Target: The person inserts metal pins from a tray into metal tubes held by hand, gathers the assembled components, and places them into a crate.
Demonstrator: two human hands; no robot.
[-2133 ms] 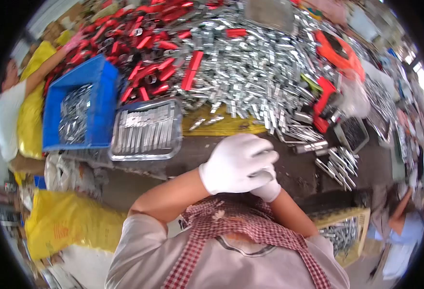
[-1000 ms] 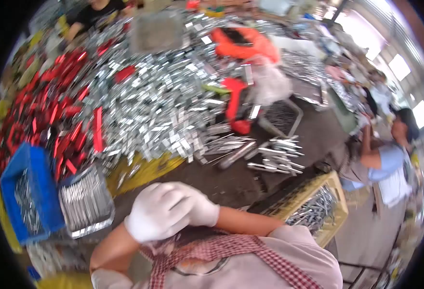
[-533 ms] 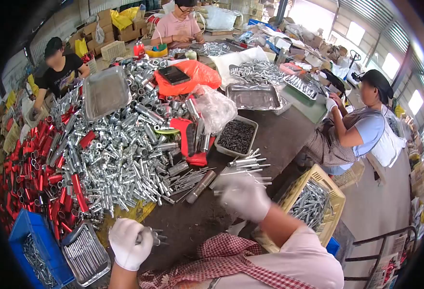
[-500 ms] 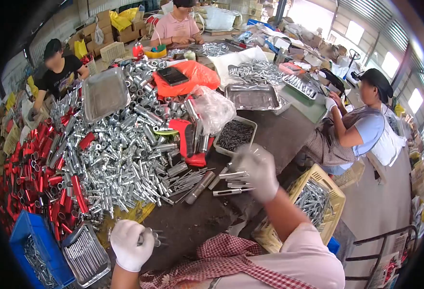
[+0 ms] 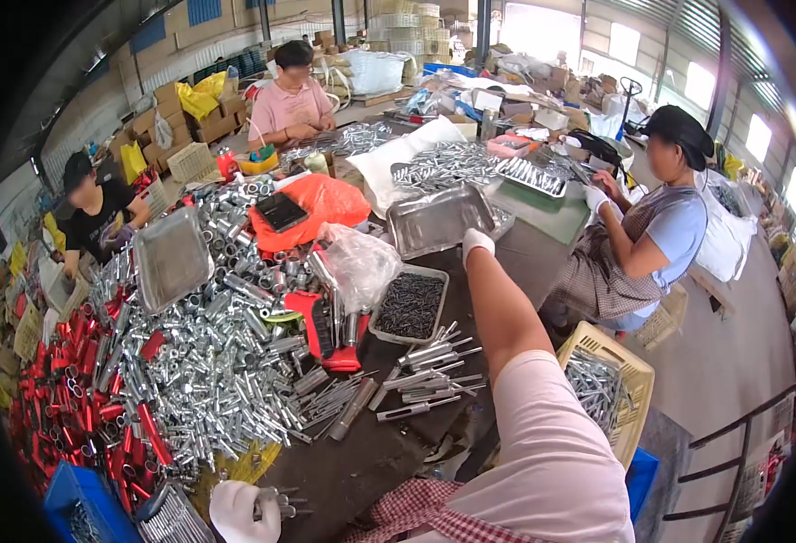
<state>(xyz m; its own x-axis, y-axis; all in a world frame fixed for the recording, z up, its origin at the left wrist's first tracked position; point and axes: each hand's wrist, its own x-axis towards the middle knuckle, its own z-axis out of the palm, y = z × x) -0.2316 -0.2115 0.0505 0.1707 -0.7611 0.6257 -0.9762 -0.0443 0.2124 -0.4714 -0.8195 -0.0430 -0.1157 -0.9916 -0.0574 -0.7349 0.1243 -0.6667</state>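
Observation:
My right hand point(image 5: 478, 244), in a white glove at the end of my outstretched arm, grips the near right edge of a shallow metal tray point(image 5: 436, 222), which is tilted. My left hand point(image 5: 245, 512), also gloved, is low near the table's front edge, closed around several small metal tubes point(image 5: 282, 503). Beside it on the left is a tray of lined-up metal rods point(image 5: 174, 518). Slotted metal tubes point(image 5: 430, 373) lie in a loose bunch before a box of dark pins point(image 5: 410, 305).
A large pile of silver parts point(image 5: 226, 371) and red parts point(image 5: 77, 398) covers the left. A red-handled tool point(image 5: 312, 330), a phone point(image 5: 280, 212) on an orange bag and a yellow crate point(image 5: 638, 389) are around. Three people point(image 5: 665, 217) point(image 5: 289, 109) point(image 5: 99, 213) sit nearby.
My right hand has moved from the slotted tubes out to the metal tray, whose near side is now raised. My left hand still holds its tubes. The view has shifted.

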